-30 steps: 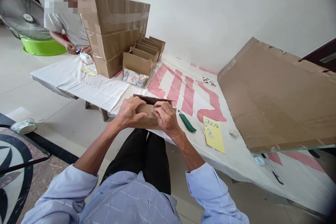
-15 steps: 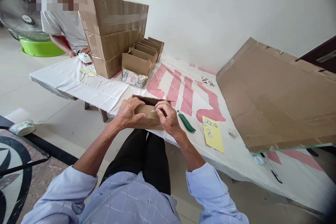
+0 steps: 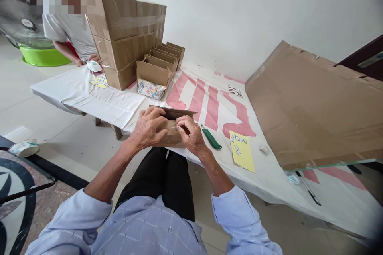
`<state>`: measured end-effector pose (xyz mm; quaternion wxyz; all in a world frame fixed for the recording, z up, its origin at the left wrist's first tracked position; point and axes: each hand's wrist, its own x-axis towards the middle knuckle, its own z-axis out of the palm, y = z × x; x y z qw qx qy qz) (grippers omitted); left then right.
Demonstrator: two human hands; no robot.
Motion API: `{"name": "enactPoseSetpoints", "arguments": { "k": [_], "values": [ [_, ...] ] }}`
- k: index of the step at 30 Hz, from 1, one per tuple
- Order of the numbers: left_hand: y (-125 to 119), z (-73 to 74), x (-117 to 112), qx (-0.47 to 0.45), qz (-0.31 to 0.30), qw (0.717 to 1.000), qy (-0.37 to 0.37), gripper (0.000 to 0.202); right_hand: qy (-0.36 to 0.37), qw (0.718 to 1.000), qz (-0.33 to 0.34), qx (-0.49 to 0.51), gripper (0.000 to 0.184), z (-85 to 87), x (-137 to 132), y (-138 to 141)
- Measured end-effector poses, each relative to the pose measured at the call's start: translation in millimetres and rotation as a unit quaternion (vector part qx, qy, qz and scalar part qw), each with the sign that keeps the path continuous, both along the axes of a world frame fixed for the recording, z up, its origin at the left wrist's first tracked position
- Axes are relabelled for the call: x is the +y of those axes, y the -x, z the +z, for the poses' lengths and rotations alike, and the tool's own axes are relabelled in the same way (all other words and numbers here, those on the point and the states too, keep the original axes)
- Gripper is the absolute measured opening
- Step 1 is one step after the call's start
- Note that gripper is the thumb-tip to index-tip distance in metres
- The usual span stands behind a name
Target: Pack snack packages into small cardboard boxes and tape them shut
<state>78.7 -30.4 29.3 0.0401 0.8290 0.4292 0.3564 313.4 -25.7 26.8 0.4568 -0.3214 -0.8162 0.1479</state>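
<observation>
A small cardboard box (image 3: pixel 170 140) with its top flap raised stands at the table's near edge, in front of my body. My left hand (image 3: pixel 149 127) grips its left end, with the fingers over the top edge and the thumb along the front panel. At the right of the same panel, my right hand (image 3: pixel 189 132) has thumb and forefinger pinched together against the cardboard. Whatever they pinch is too small to make out. Just right of that hand lies a green utility knife (image 3: pixel 212 138). A yellow sheet with stickers (image 3: pixel 242 152) lies farther right.
Stacked cardboard cartons (image 3: pixel 119 40) stand at the back left, beside a row of open small boxes (image 3: pixel 158 65) and a colourful packet (image 3: pixel 151 89). A large cardboard sheet (image 3: pixel 311 111) leans at the right. Across the table, a person's hands (image 3: pixel 94 59) hold a white item.
My right hand's fingertips have moved slightly left on the front panel, and the left hand has barely shifted. The whole view has drifted a little.
</observation>
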Motion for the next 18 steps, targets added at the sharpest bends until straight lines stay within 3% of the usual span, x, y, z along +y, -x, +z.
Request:
{"name": "enactPoseSetpoints", "arguments": {
  "k": [4,13,18],
  "values": [
    [-11,5.6,-1,0.006,-0.017,1.000,0.006,0.008,-0.031,0.999,0.000,-0.016,0.017,-0.5,-2,-1],
    [-14,-1.8,2,-0.010,-0.026,0.999,0.021,0.013,-0.105,0.993,-0.016,-0.058,0.018,-1.9,-13,0],
    [-14,-5.6,4,-0.020,-0.028,0.999,0.029,0.013,-0.089,0.992,-0.011,-0.088,0.006,-3.9,-21,-4]
  ]
}}
